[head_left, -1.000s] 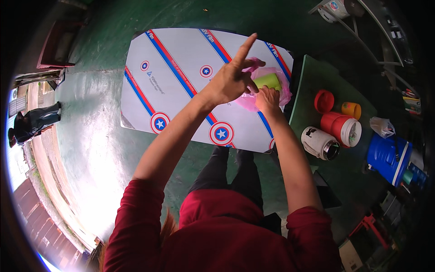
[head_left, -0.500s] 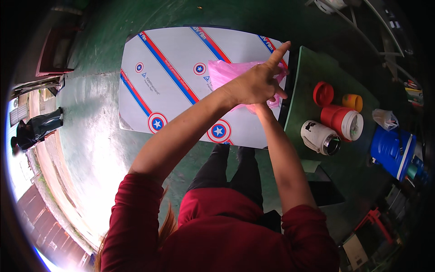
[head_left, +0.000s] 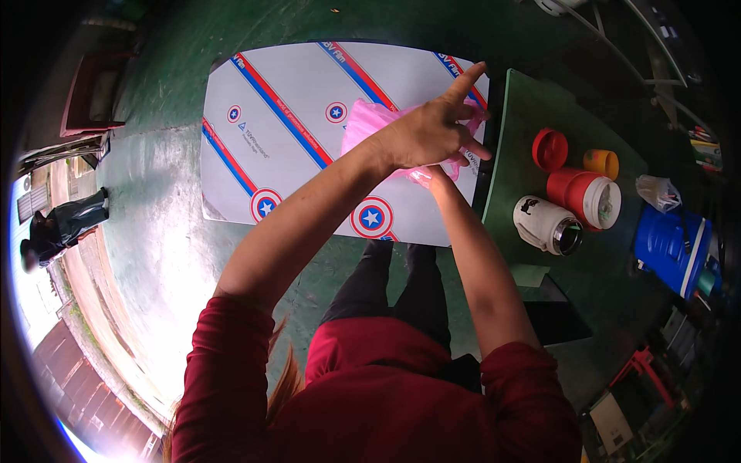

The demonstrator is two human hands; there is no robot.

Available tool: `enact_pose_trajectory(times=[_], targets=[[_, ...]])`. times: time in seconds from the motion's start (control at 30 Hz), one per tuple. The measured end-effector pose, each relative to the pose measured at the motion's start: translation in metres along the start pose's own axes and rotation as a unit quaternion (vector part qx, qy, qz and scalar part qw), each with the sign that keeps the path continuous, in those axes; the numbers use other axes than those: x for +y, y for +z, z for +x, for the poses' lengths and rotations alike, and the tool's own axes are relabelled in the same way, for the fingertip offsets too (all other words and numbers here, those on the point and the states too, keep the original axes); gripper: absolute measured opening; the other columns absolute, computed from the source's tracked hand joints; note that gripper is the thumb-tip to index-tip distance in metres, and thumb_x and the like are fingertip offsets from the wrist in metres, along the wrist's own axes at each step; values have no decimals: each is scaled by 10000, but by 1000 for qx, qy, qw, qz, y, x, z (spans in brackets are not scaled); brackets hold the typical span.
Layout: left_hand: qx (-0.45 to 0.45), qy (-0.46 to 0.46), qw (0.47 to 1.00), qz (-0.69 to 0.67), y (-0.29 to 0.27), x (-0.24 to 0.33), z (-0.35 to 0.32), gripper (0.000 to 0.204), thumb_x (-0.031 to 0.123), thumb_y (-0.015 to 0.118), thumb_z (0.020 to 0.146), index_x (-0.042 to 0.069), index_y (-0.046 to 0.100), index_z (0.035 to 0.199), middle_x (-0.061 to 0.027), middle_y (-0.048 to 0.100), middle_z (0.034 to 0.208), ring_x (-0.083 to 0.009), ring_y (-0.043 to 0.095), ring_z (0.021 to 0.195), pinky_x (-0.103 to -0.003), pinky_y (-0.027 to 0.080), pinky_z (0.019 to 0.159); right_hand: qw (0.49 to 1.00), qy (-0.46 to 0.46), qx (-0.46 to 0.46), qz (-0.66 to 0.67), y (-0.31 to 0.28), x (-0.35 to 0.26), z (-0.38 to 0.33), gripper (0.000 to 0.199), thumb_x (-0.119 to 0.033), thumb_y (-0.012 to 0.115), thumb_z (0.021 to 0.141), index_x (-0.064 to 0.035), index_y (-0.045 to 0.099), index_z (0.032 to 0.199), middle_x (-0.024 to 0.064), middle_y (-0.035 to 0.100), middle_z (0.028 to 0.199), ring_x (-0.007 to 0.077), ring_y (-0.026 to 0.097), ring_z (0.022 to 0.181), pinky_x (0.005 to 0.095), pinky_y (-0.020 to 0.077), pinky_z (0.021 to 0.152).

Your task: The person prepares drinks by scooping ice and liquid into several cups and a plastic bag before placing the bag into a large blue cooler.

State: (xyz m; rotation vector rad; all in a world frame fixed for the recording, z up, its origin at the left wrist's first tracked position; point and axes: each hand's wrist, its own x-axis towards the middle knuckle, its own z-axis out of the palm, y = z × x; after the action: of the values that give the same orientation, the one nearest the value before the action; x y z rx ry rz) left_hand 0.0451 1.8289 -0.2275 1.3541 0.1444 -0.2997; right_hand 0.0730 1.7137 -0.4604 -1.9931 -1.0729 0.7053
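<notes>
A crumpled pink plastic bag (head_left: 361, 123) lies on the film-covered white panel (head_left: 293, 85) in front of me. My left hand (head_left: 432, 133) reaches across over the bag, back of the hand up. Two of its fingers stretch far apart past the panel's right edge, while the others bend down. Beneath it comes my right hand (head_left: 429, 177), its wrist crossing under the left hand. Pink plastic shows around that right hand. Its fingers are hidden by the left hand and the bag, so their grip does not show.
On the green table (head_left: 505, 185) at right stand a white flask (head_left: 536, 224), a red jug (head_left: 567, 191), a red lid (head_left: 549, 150) and a yellow cup (head_left: 600, 163). Beyond them sits a blue container (head_left: 668, 251). A person (head_left: 65, 224) is at the far left.
The whole view has shifted slightly. The pink bag's left end has spread a little further left, and my left hand has moved slightly left over it.
</notes>
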Motion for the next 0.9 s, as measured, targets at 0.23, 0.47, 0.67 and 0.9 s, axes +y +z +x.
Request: enact_pose_trajectory(times=[0.23,0.47,0.67,0.9], targets=[[11,6,1000,15,-9,5,-10,792,40,479,827,140,33,1474,-195,434,1348,-300,614,1026,-376,521,831,990,-9,-17,142,0,4,-15,294,-232,529,901,-65,527,1143,54,537,1074,172,500,959,313,443,773],[79,15,994,78,-54,7,-43,782,25,475,795,112,91,1470,-195,566,1218,-239,662,863,-310,538,730,857,202,-166,444,-26,-16,-28,277,-269,480,952,-25,611,952,-17,564,828,55,470,689,213,411,671],[167,38,950,262,-96,-19,-51,643,-53,422,747,64,346,1374,-168,653,996,-221,679,733,-319,533,689,876,191,-125,425,-59,-41,-45,285,-246,446,965,-1,582,913,-1,508,776,83,440,688,236,406,703],[275,1,834,478,-89,-25,-35,565,31,471,751,121,446,1309,-142,654,1000,-296,622,978,-459,459,874,880,134,2,456,-133,-73,-105,303,-260,443,966,-12,585,865,-12,467,718,78,422,676,221,374,671]])
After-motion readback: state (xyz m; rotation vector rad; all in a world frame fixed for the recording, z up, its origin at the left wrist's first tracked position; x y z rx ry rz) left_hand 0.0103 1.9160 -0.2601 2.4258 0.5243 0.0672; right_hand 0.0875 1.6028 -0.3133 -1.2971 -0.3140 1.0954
